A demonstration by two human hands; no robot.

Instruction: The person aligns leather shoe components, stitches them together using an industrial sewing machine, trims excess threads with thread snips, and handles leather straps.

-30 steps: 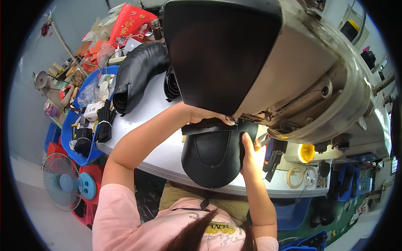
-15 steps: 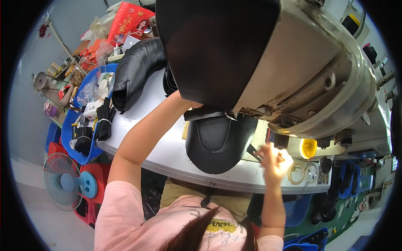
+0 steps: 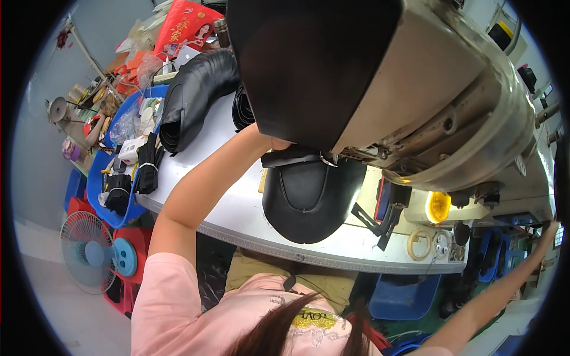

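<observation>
L hand [image 3: 279, 144] is mostly hidden behind the machine head [image 3: 427, 101], at the far-L end of a blk strip [image 3: 291, 159]; fingers out of sight, so can't tell if it's gripping anything. R arm stretches well out to the R; R hand [image 3: 553, 230] is blurred at the rim of view, well apart from the work, grip can't be told either.

Blk leather-like piece [image 3: 297, 204] lies approx mid-table, rounded end toward the person, U-shaped seam line on top, far end running under the machine head. Strip lies across its far part, next to a small metal part [image 3: 328, 159].

White table [image 3: 228, 210] bears, to the R of the piece, a blk long-handled tool [image 3: 390, 221], a pale ring [image 3: 418, 245] and, a bit farther, a round yellow thing [image 3: 439, 207]. Far L: rolled blk sheets [image 3: 205, 89]. L of table: blue bin [image 3: 133, 215] w/ tied blk bundles, plus a fan [image 3: 89, 252] nearer. Blue tub [image 3: 407, 299] sits below table, near R.
</observation>
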